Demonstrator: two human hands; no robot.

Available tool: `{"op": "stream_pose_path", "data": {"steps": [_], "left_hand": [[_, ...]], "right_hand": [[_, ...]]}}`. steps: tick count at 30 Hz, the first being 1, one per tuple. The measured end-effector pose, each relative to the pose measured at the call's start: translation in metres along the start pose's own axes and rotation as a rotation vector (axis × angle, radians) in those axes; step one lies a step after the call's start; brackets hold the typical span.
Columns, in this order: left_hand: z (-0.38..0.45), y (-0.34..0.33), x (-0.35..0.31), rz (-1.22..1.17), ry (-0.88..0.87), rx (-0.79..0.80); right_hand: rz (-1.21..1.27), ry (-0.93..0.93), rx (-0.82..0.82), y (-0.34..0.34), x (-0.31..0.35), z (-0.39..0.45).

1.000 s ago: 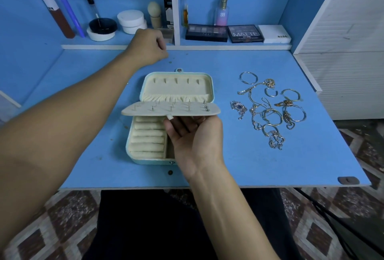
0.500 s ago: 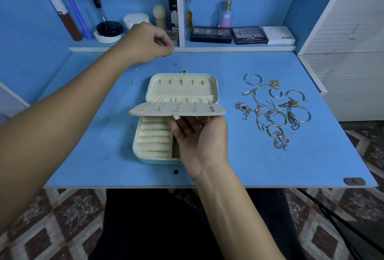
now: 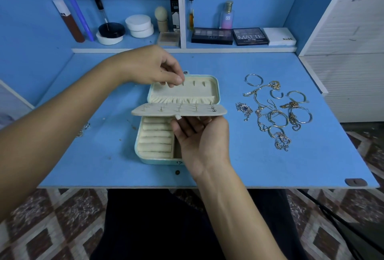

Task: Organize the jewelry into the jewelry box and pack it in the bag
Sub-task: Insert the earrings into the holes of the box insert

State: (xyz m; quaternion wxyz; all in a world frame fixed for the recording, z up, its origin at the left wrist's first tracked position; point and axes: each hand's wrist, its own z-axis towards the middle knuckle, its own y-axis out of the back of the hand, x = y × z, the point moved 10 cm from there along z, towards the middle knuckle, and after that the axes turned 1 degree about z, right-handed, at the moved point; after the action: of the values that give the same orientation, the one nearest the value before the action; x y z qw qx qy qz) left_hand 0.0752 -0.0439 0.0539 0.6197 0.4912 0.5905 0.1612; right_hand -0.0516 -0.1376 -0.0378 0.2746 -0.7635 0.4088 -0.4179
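The blue table (image 3: 259, 166) carries everything: the open jewelry box (image 3: 158, 135) sits near its middle, and the loose pile of jewelry (image 3: 274, 112), bangles, chains and pendants, lies well apart to the box's right, none of it yet inside. No bag is in view. The right hand (image 3: 201, 135), palm up, grips the near edge of the cream earring flap (image 3: 178, 110) between thumb and fingers and props it roughly level above the box. The left hand (image 3: 153, 68) hovers over the lid, thumb and forefinger pinched together as if on something tiny; whether an earring or backing sits between them is too small to tell. The step in hand looks like fitting studs to the flap, so it pays to keep the flap steady and flat, bring the pinch straight down onto a free spot, and avoid knocking the posts already standing there. Inside the box, the ring rolls (image 3: 155, 135) on the left are bare; the compartment beside them is mostly hidden by the right hand. The flap holds several small stud posts (image 3: 180, 107).
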Motion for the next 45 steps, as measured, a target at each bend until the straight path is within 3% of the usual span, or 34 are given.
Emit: {"op": "stream_pose_path", "data": {"steps": [14,45], "left_hand": [[-0.011,-0.026,-0.013,-0.003,-0.034,0.226],[-0.016,-0.033,-0.023,0.099,-0.032,0.339]], "right_hand": [[-0.014,0.007,0.039,-0.005,0.002,-0.001],[-0.037,0.008,0.061,-0.004,0.001,0.001]]}}
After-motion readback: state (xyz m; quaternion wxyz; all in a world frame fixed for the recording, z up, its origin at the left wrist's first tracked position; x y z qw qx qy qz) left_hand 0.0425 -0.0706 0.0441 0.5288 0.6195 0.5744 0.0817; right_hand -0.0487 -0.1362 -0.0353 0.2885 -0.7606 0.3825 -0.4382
